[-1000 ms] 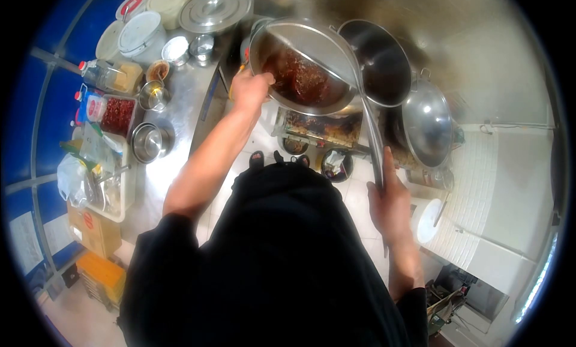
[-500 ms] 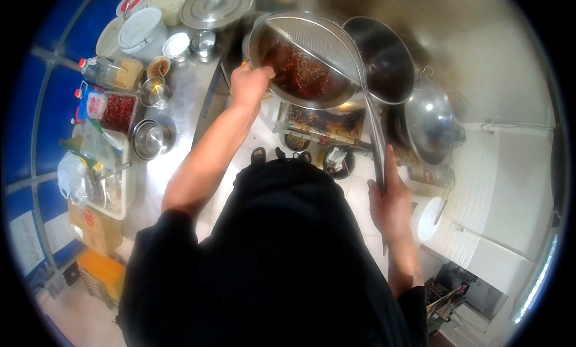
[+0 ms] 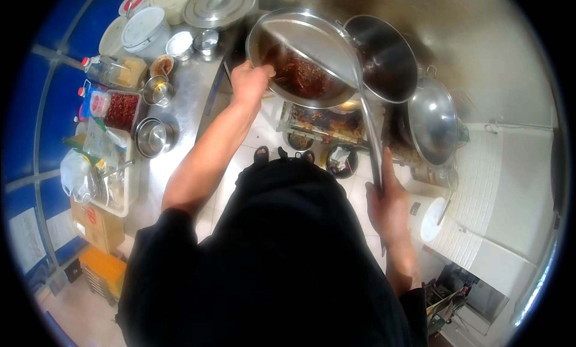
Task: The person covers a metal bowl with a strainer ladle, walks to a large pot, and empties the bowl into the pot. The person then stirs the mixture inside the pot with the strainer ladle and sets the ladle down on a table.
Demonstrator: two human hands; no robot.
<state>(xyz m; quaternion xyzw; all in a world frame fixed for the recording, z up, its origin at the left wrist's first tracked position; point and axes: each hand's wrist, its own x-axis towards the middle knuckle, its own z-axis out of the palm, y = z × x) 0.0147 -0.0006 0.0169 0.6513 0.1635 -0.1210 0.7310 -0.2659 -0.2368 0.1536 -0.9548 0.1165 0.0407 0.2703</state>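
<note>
A wide, round metal pan (image 3: 327,102) at the top middle holds dark red, oily contents (image 3: 309,77). My left hand (image 3: 250,83) is closed on its left rim, fingers partly hidden by the pan's edge. Over the far side of the pan lies a round mesh strainer (image 3: 318,44), its mesh smeared in this frame. Its long metal handle (image 3: 370,125) runs down to my right hand (image 3: 390,209), which is wrapped around it with the index finger stretched along it. Whether the strainer touches the contents, I cannot tell.
Right of the pan are a deep dark pot (image 3: 384,62) and a shiny metal wok (image 3: 433,119). The left steel counter (image 3: 192,92) bears tubs, steel cups (image 3: 153,137), bottles and a container of red chillies (image 3: 122,110). A bin (image 3: 341,162) stands on the floor.
The strainer's mesh has gone from sharp to smeared, and its head has shifted slightly up and left. Both hands keep their grips; the surroundings shift slightly right in view.
</note>
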